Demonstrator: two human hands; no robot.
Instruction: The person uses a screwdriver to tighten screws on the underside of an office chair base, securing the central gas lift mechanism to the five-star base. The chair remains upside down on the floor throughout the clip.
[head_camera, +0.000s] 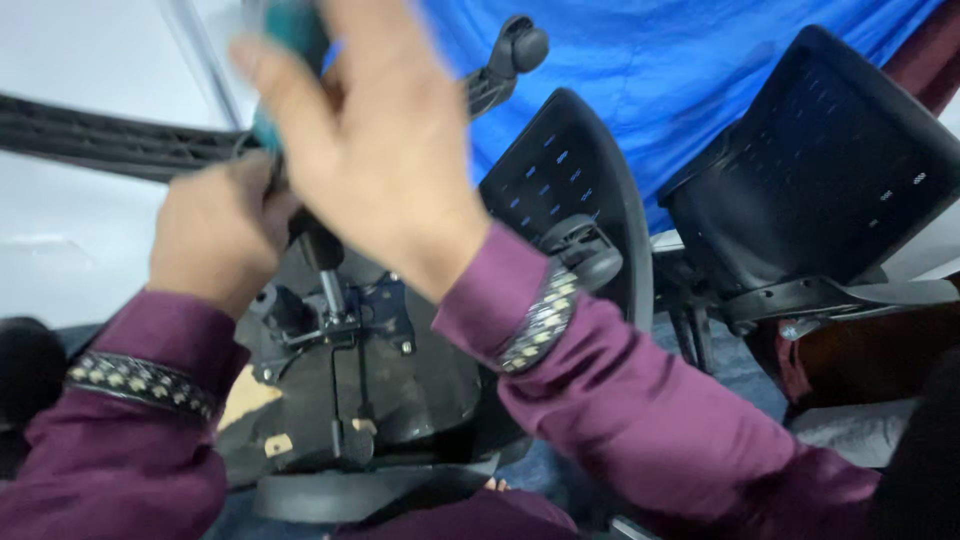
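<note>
An office chair lies upside down before me, its black seat underside (400, 385) and metal mechanism plate (375, 310) facing up. My left hand (215, 230) is closed around the chair's central column just above the mechanism. My right hand (365, 130) is raised and blurred, fingers curled on a teal-handled tool (290, 30) at the top of the view. A black star-base leg (110, 145) runs out to the left, and another leg ends in a caster (525, 45).
Two black mesh chair backs stand at the right, one (575, 175) close to my right forearm, another (830, 160) farther right. A blue cloth (650, 80) hangs behind them. A second caster (590, 250) sits beside my right sleeve.
</note>
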